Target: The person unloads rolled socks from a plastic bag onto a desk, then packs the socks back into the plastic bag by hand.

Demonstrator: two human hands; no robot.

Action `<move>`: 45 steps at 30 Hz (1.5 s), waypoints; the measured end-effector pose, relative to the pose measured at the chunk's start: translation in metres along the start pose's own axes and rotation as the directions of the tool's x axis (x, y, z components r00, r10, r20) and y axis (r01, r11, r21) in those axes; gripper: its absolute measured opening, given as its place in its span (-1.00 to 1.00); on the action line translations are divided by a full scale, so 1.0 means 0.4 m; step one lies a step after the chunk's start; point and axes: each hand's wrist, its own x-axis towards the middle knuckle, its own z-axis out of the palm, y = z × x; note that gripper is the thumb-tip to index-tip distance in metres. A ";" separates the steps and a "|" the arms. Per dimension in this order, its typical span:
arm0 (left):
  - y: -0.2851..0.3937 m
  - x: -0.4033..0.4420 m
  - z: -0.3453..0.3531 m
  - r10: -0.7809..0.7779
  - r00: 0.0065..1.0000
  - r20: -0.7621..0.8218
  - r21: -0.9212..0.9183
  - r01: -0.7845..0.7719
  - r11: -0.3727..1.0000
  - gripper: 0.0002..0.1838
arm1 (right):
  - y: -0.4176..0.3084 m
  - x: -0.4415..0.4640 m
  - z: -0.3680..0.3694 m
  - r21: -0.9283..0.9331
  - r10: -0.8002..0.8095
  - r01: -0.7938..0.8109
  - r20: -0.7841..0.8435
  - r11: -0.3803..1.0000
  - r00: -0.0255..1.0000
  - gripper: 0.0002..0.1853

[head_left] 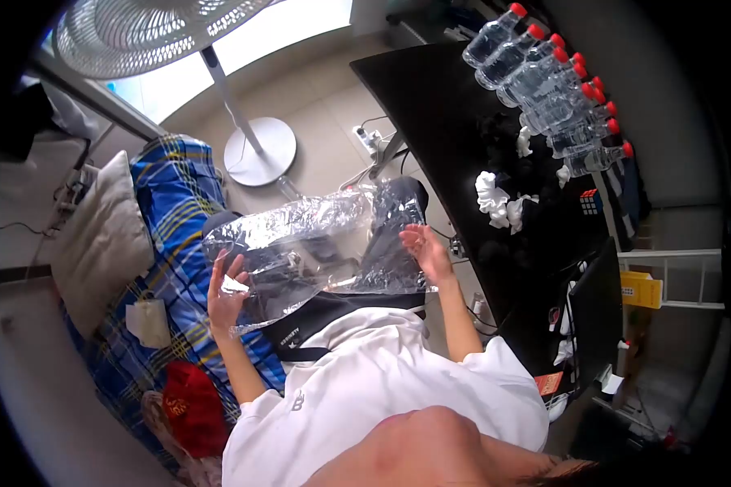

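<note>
A crinkled sheet of clear plastic film [300,219] is spread across my lap, over dark trousers. At its left edge is my left hand [226,296], fingers stretched up and apart. A small white scrap [234,286] shows against that palm; whether it is stuck to the film or the hand I cannot tell. On the other side, my right hand [428,253] is beside the film's right edge with its palm turned inward and fingers extended. Neither hand visibly grips the film.
To the right, a black table [414,89] bears several clear bottles with red caps [556,97], crumpled white tissues [495,199] and a puzzle cube [590,202]. A standing fan [260,152] is ahead. Left is a bed with a blue plaid cover [183,235] and a pillow [105,243].
</note>
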 end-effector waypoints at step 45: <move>-0.558 0.107 0.976 -0.558 0.067 0.827 0.533 0.224 0.816 -0.06 | 0.094 -0.184 0.047 -0.264 0.064 -0.113 -0.186 0.958 0.980 -0.40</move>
